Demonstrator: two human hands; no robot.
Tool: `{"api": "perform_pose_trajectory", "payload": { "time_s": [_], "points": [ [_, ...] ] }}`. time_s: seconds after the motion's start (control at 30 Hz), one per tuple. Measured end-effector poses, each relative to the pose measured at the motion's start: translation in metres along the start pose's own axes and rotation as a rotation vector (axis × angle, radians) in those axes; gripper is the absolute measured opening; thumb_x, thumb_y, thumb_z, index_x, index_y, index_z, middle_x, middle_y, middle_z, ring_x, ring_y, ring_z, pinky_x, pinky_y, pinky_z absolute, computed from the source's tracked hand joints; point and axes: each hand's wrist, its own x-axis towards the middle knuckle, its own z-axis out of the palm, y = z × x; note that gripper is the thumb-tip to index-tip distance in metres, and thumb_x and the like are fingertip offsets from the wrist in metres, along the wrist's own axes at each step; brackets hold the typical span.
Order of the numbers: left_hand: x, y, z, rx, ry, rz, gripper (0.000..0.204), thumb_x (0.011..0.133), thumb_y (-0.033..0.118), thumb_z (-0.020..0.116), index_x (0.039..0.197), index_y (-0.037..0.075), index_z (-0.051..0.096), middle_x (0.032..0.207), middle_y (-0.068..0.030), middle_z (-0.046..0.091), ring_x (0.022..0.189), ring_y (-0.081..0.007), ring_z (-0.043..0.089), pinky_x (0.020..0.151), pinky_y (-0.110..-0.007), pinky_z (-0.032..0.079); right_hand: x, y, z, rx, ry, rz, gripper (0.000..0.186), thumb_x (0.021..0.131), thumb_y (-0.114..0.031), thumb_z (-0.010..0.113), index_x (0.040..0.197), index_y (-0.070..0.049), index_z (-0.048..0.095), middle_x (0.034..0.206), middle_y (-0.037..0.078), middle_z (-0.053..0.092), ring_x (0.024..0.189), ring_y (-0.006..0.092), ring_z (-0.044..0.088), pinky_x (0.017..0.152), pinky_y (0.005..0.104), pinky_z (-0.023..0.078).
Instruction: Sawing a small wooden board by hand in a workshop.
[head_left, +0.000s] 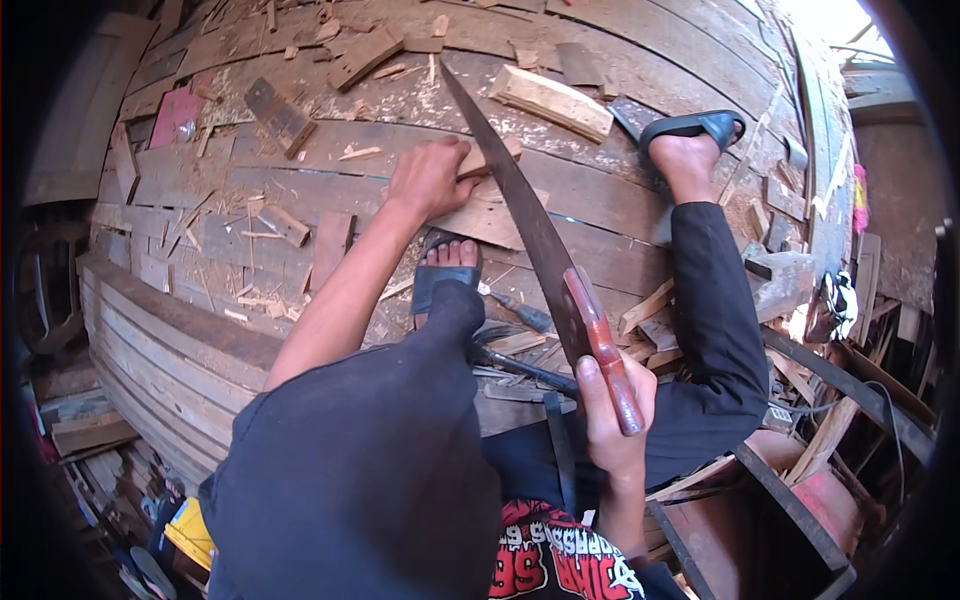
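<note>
The handsaw [515, 195] is held in the right hand [610, 405], whose fingers and thumb are wrapped around the lower part of its reddish-brown handle [597, 335]. The long blade is pointed away from the body, slanting up to the left, and its toothed edge appears to be turned left. By the left hand [428, 178], a short wooden block [492, 158] is gripped at its near end; the exact placing of the fingers is partly hidden. The block is crossed by the blade in this view, but whether they touch cannot be told.

The saw should be handled as fairly light, with a thin blade that may flex; it is best held by the handle, clear of the teeth. The block can be judged stiff, light and dry, so little slipping is expected, though splinters are possible.

Under the left hand a flat board piece [490, 218] is seen, with a sandalled left foot [448, 262] just beside it. Farther out, a pale beam offcut [552, 103] is set on the plank floor [600, 210], and long boards [170, 345] are stacked at the left.
</note>
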Motion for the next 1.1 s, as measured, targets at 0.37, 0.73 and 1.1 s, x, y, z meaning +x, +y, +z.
{"api": "perform_pose_trajectory", "payload": {
  "time_s": [0.37, 0.73, 1.1],
  "points": [
    [-0.015, -0.01, -0.001, 0.072, 0.026, -0.004, 0.029, 0.08, 0.023, 0.077, 0.101, 0.006, 0.069, 0.116, -0.0117, 0.067, 0.11, -0.0354, 0.066, 0.092, -0.05, 0.056, -0.009, 0.001, 0.022, -0.067, 0.216, -0.196, 0.031, 0.088, -0.008, 0.082, 0.102, -0.001, 0.056, 0.066, 0.001, 0.061, 0.059, 0.0055, 0.056, 0.057, 0.0231, 0.044],
    [-0.016, -0.021, 0.001, 0.034, 0.046, 0.039, 0.032, 0.082, 0.022, 0.074, 0.105, 0.003, 0.063, 0.111, -0.0164, 0.066, 0.109, -0.0391, 0.065, 0.09, -0.053, 0.055, 0.019, -0.015, 0.001, 0.065, -0.125, -0.143, 0.022, 0.096, -0.005, 0.071, 0.114, -0.002, 0.059, 0.089, 0.001, 0.058, 0.068, 0.0049, 0.051, 0.067, 0.0209, 0.043],
    [-0.034, -0.035, -0.002, 0.095, 0.013, -0.005, 0.034, 0.083, 0.023, 0.076, 0.106, 0.004, 0.062, 0.109, -0.017, 0.068, 0.101, -0.041, 0.068, 0.084, -0.053, 0.057, -0.014, -0.001, -0.003, 0.031, -0.292, -0.149, 0.025, 0.085, -0.003, 0.078, 0.089, -0.008, 0.054, 0.063, -0.003, 0.052, 0.057, 0.0036, 0.049, 0.057, 0.0222, 0.038]
  ]
}}
